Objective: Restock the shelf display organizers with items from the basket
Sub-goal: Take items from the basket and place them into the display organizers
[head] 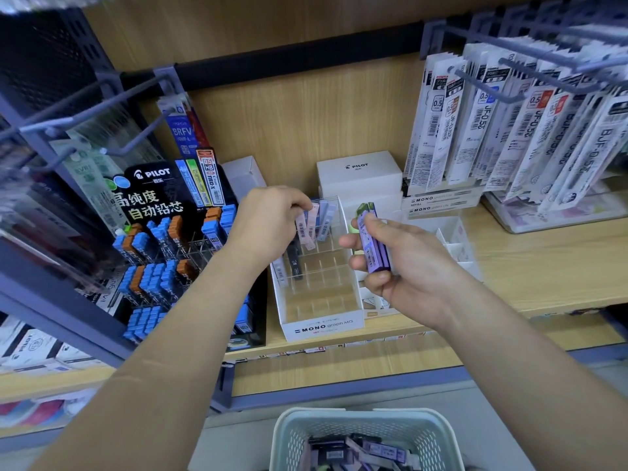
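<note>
The job looks only just begun. The clear organizer on the shelf holds a few lead cases in its far slots and left side; most near slots are bare. The left hand has its grip clamped on a pink case over the far slots. The right hand grips a purple stack, just right of the organizer. The basket, near and low, has many more cases.
</note>
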